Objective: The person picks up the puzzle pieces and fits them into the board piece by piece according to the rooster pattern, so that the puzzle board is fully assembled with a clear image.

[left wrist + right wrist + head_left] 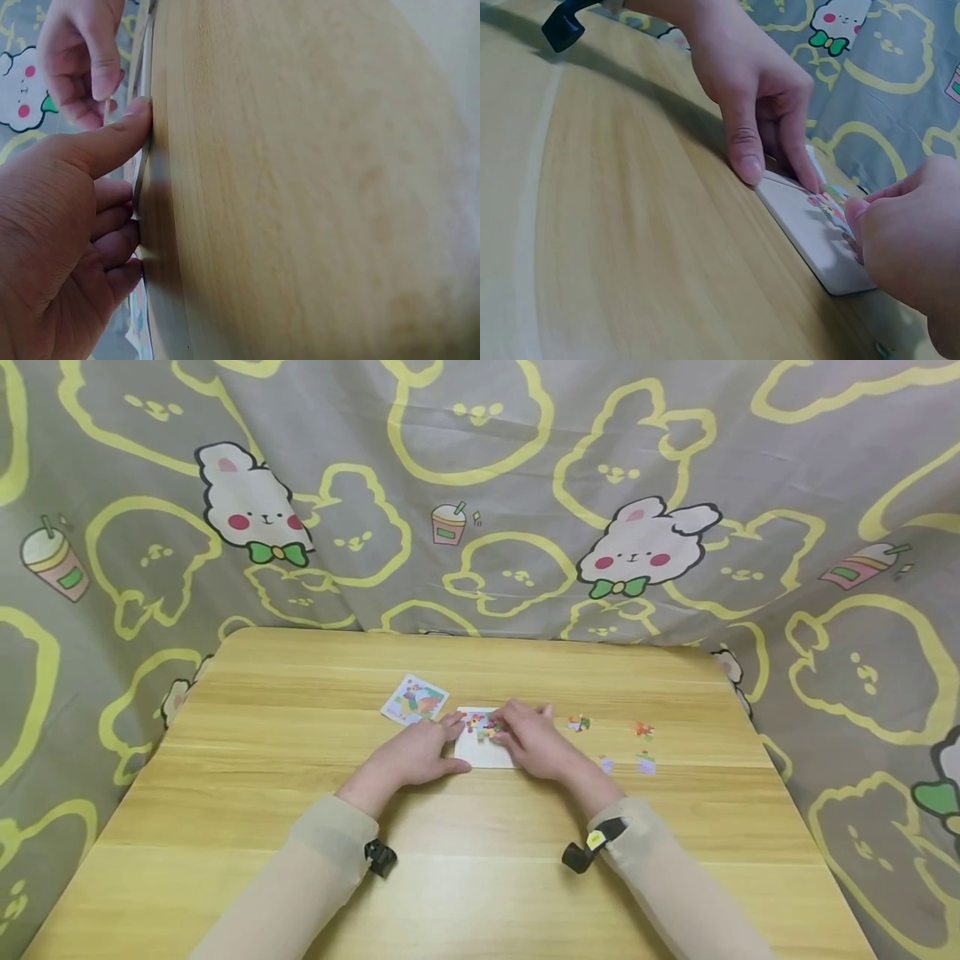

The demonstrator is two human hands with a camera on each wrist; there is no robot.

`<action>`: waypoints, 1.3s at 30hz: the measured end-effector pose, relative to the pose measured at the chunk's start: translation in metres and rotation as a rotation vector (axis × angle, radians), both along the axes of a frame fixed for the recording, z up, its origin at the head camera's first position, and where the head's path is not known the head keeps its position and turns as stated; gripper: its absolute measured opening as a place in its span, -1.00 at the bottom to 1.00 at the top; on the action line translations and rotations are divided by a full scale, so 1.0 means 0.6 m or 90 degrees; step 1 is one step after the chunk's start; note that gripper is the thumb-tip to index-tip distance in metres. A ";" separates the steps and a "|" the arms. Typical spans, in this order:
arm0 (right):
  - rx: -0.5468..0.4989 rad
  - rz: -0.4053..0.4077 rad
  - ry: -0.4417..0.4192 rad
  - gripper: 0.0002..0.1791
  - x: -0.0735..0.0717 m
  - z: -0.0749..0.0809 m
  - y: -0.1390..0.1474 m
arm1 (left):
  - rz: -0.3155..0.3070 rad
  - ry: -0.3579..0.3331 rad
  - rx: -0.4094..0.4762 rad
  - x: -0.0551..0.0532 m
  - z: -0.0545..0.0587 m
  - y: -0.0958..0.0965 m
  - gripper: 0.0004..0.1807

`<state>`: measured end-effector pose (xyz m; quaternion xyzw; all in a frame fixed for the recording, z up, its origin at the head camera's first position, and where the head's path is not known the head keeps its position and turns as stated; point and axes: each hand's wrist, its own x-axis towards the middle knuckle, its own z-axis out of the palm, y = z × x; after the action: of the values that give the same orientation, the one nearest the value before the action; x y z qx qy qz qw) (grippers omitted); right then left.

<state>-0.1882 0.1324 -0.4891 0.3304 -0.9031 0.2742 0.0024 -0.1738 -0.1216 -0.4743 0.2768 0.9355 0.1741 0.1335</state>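
A white puzzle board point(486, 758) lies flat on the table, with a few joined colourful pieces point(477, 721) on its far left part. My left hand point(422, 752) rests at the board's left side, its thumb at the near corner and its fingertips touching the far part. Over the board's right half, my right hand point(534, 739) pinches a puzzle piece point(107, 109), seen edge-on in the left wrist view. In the right wrist view the right hand point(911, 232) covers part of the board point(810, 240), and most of its piece is hidden.
Several loose puzzle pieces point(643, 762) lie to the right of the board on the wooden table point(480, 877). A printed picture card point(415, 699) lies tilted at the far left of the board. Behind the table hangs a patterned grey curtain point(420, 568).
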 end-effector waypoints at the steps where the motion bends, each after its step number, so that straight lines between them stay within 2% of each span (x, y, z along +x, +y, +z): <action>1: 0.003 0.000 0.001 -0.66 0.001 0.000 -0.003 | 0.001 -0.002 -0.004 0.000 0.000 0.000 -0.06; 11: 0.034 0.001 0.016 -0.66 0.003 -0.003 -0.032 | -0.006 0.003 0.004 0.001 0.003 -0.001 -0.07; 20: 0.094 -0.007 0.042 -0.64 0.004 -0.008 -0.041 | -0.004 0.005 0.007 0.001 -0.001 -0.002 -0.07; 33: 0.109 -0.011 0.115 -0.65 0.005 -0.020 -0.048 | -0.005 0.011 0.019 0.003 -0.005 -0.004 -0.07; 39: 0.097 -0.003 0.113 -0.62 0.003 -0.022 -0.044 | -0.034 0.036 -0.004 0.005 -0.002 -0.007 -0.12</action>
<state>-0.1861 0.1061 -0.5022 0.3505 -0.9184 0.1745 0.0576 -0.1708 -0.1255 -0.4757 0.3059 0.9318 0.1596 0.1128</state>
